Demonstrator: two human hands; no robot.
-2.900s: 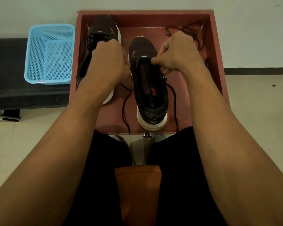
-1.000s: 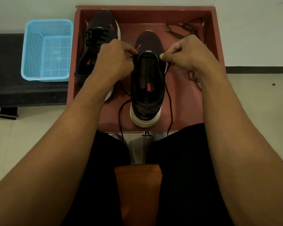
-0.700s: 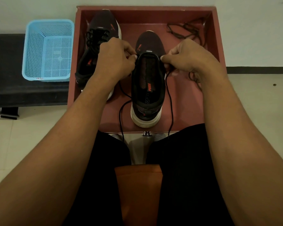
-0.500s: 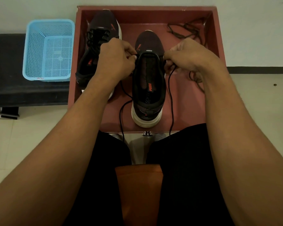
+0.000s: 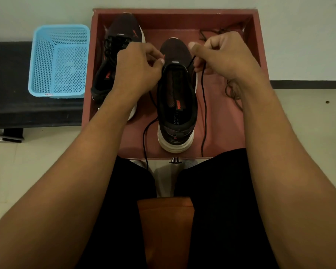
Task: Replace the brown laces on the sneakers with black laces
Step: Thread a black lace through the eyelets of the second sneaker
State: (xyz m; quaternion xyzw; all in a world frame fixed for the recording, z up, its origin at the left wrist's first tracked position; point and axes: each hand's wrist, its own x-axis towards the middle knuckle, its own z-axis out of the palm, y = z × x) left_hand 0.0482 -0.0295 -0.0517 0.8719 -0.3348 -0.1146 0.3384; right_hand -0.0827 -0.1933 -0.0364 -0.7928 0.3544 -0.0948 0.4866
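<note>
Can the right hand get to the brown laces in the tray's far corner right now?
Probably yes: the brown laces lie just past the right hand with nothing between, but its fingers pinch the black lace, which it must drop first.

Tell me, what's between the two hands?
The toe end of the sneaker, standing in the red box; the left hand and right hand each pinch a side of its black lace. Head view shows it.

I see a pale wall (image 5: 299,35) above a pale floor (image 5: 27,171), a dark baseboard (image 5: 308,83) at right. A black bench (image 5: 8,74) at left carries a blue basket (image 5: 40,61).
</note>
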